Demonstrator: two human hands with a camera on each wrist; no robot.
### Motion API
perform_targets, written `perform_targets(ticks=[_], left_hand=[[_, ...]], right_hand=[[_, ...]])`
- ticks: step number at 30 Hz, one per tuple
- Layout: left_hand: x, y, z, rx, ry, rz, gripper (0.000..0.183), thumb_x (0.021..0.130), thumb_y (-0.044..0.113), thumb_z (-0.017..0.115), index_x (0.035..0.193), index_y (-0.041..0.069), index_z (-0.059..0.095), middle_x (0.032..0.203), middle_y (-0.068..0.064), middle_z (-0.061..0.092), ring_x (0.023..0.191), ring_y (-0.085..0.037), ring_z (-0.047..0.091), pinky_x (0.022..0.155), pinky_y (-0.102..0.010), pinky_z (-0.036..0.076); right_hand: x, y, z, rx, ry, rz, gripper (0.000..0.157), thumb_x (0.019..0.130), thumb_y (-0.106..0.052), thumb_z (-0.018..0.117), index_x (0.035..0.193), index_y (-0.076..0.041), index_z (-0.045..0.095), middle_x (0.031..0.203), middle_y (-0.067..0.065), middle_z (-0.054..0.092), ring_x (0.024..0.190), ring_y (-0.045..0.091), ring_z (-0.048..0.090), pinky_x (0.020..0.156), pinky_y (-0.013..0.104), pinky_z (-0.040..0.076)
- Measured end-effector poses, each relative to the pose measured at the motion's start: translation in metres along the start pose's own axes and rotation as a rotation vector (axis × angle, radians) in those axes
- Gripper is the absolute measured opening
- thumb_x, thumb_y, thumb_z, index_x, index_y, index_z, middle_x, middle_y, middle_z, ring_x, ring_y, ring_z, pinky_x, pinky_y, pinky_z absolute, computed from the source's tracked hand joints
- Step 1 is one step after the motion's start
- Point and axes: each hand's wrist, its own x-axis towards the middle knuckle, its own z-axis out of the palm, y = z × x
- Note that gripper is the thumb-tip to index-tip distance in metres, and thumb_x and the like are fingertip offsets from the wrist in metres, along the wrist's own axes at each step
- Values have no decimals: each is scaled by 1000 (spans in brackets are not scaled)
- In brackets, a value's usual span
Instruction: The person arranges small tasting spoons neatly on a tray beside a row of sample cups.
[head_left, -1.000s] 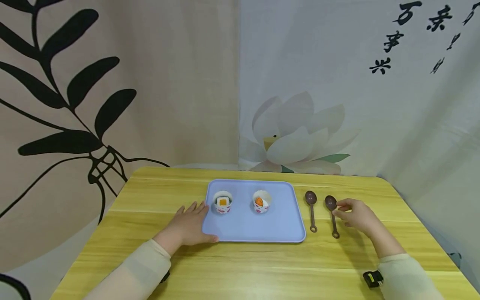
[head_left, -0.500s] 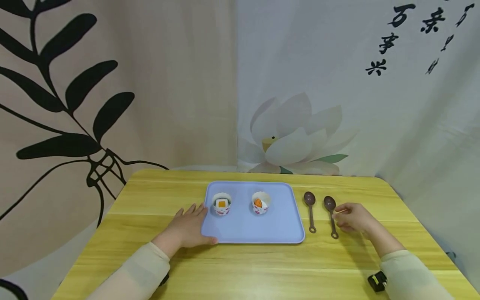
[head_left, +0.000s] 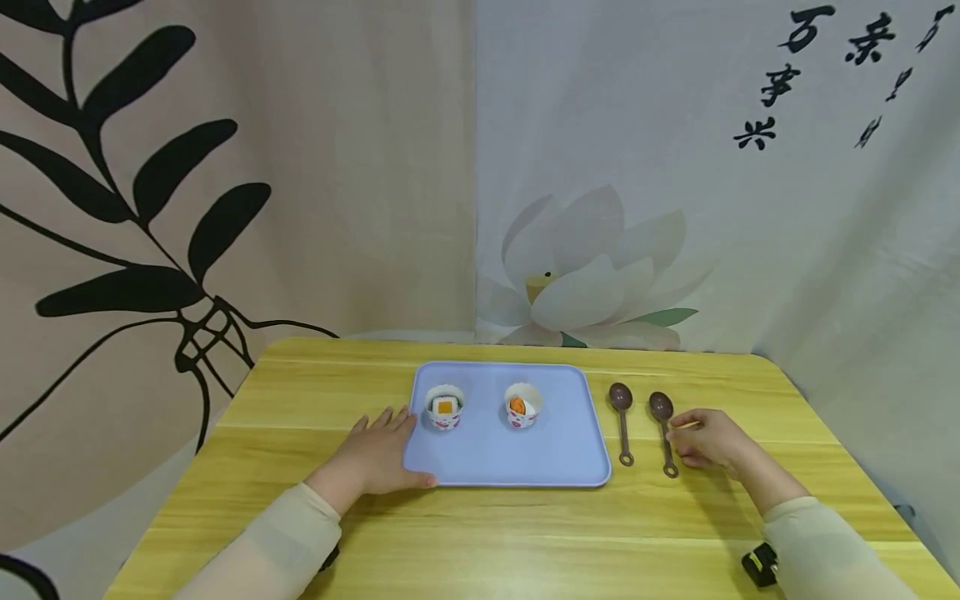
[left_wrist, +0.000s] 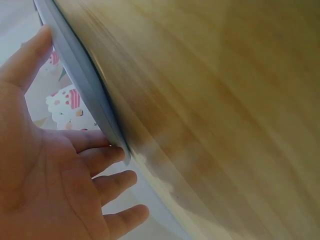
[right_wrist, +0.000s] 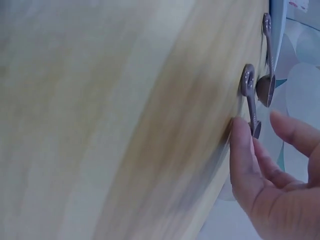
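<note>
My left hand (head_left: 382, 452) lies along the left edge of a pale blue tray (head_left: 480, 458), fingers extended. In the left wrist view the thumb and fingertips touch the tray's rim (left_wrist: 82, 70). Beside the handle of the right-hand brown spoon (head_left: 667, 442) is my right hand (head_left: 712, 439), its fingers loosely bent. The right wrist view shows the thumb (right_wrist: 295, 132) standing apart from the fingers, near the spoon handle (right_wrist: 248, 82). Both spoons lie bowl away from me; the second brown spoon (head_left: 624, 421) is between the first and the tray.
Two patterned paper cups (head_left: 444, 421) stand on the tray, one with a white and yellow square piece (head_left: 445, 405), the other with an orange and white piece (head_left: 517, 405). The wooden table (head_left: 525, 542) ends at a printed curtain (head_left: 375, 167).
My right hand has dropped slightly lower beside the spoon's handle, its fingers a little more bent. The spoons, tray and left hand keep their places.
</note>
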Motion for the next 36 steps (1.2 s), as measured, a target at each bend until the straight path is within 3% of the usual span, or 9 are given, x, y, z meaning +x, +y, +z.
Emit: perform_targets(ticks=[17, 36], left_hand=[[1, -1, 1, -4, -6, -2, 113, 78, 70, 70, 153, -5, 33, 161, -22, 27, 148, -46, 21, 116, -67, 13], [1, 1, -1, -12, -5, -3, 111, 78, 69, 71, 153, -4, 33, 161, -21, 27, 148, -46, 21, 116, -67, 13]], right_hand=[[3, 1, 11, 42, 2, 14, 49, 94, -2, 66, 132, 16, 42, 89, 11, 60, 70, 17, 63, 64, 31, 60], [1, -1, 14, -13, 29, 5, 45, 93, 0, 68, 129, 14, 46, 90, 11, 61, 67, 17, 62, 62, 30, 59]])
